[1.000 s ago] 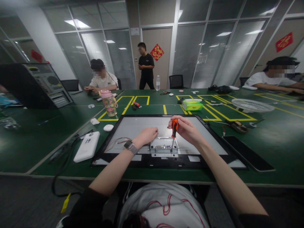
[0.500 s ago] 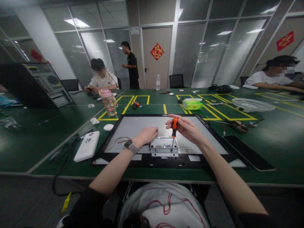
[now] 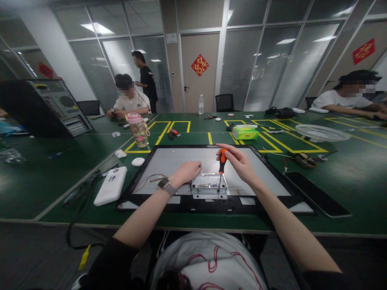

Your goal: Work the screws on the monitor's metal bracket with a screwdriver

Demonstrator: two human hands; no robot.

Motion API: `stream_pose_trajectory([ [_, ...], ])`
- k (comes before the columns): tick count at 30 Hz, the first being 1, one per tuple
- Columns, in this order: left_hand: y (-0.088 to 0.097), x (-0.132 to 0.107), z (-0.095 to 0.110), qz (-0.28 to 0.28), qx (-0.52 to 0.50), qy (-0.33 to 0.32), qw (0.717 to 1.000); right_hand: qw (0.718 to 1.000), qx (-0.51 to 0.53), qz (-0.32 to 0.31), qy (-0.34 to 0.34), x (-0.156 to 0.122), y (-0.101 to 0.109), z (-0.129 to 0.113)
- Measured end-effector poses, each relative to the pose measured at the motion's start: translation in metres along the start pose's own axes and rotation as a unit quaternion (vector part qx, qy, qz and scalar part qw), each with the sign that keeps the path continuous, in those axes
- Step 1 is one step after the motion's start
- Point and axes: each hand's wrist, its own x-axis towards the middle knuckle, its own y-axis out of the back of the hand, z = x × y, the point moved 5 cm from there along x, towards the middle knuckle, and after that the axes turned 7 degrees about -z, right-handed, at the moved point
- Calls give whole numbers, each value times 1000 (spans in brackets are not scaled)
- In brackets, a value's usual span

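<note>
Right hand (image 3: 240, 163) clamped on the screwdriver (image 3: 222, 159) works a bracket (image 3: 208, 188) screw, curled left hand (image 3: 187, 171) bracing the panel (image 3: 169, 161); the next turn probably needs square downward pressure.

I am looking across a green table (image 3: 45, 181) with yellow lines; ceiling lights (image 3: 96, 29) are glowing beyond glass walls (image 3: 272, 68).

Bare panel (image 3: 175, 161) beyond bracket (image 3: 208, 188) free; power bank (image 3: 110, 186) blocks left, black slab (image 3: 316, 194) right.
</note>
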Motion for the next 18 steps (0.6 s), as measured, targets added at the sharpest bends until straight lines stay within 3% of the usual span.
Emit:
stream_pose_trajectory([
  [6,-1,0,-1,4,-3,-9,1000,998,52,28,14,1,1,1],
  [12,-2,1,-2,4,-9,-5,1000,984,167,-33,-53,0,-7,8],
  [18,-3,2,-3,3,-3,-1,1000,978,202,-30,-38,1,-10,6],
])
